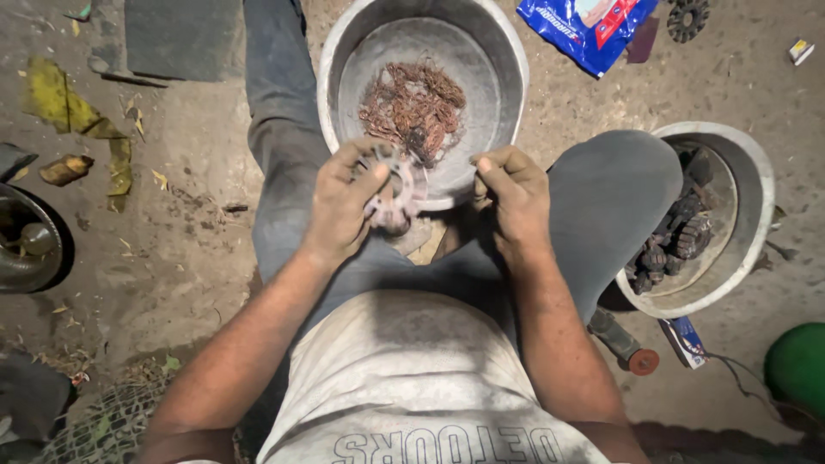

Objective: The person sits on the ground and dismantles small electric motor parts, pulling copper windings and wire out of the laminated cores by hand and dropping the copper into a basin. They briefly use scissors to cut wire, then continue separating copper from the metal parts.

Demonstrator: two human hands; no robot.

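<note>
Two bare hands over the lap, left hand [344, 202] pinching a round, toothed metal ring [397, 185] tilted on edge, right hand [513, 193] curled shut beside it, coppery wire tangle [414, 107] in dull metal bowl [507, 60] beyond.

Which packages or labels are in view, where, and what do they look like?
Blue bag: top edge, right of the centre basin; glossy blue pouch with a red and white panel.
Small box: ground below the right basin; flat, blue, red and white.
Small carton: top right on the ground; tiny, white and yellow.
No signs or screens.
</note>
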